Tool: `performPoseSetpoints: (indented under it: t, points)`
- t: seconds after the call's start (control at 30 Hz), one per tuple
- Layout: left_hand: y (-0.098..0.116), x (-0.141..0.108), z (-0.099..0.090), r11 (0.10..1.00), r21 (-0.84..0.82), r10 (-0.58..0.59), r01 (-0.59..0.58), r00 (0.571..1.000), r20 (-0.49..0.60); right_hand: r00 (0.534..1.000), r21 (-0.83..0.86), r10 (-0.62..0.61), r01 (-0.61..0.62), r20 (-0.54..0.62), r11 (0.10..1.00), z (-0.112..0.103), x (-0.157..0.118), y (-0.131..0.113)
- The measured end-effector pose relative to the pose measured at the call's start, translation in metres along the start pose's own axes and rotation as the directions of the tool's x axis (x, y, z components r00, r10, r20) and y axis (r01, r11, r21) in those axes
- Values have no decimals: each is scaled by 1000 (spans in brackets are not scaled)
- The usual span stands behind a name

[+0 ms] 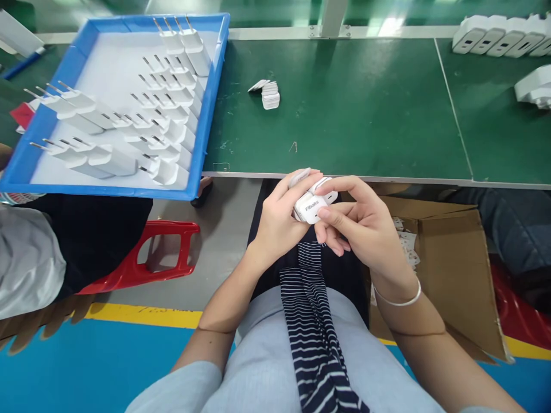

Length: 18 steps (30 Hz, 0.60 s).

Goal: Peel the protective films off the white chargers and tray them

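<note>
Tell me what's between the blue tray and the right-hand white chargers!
A small stack of flat white pieces and a thin pale line, both on the green tabletop; the head view shows them.

Dark lettering on the small white piece (309,209), set at a slant, appears to read "Fibaks".

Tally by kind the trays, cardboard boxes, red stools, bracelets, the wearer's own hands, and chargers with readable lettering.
Blue tray: 1
Cardboard box: 1
Red stools: 2, both partly hidden
Bracelet: 1
Own hands: 2, left hand and right hand
Lettered charger: 1
Total: 8
</note>
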<state>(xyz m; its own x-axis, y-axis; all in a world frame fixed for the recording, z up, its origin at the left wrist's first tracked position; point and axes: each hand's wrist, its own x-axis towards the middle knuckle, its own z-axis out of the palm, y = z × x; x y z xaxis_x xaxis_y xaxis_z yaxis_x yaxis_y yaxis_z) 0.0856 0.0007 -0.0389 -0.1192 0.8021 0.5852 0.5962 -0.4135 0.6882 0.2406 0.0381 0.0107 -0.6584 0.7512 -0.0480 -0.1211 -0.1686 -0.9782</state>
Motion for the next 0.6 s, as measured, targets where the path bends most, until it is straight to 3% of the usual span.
performPoseSetpoints:
  t: [0.17, 0.6]
  points:
    - [1, -1, 0, 1000, -1, 8, -8, 1000, -6, 998, 37, 60, -60, 12, 997, 0, 2, 0]
    - [1, -3, 1, 995, 59, 87, -85, 996, -32, 997, 47, 74, -74, -17, 996, -1, 2, 6]
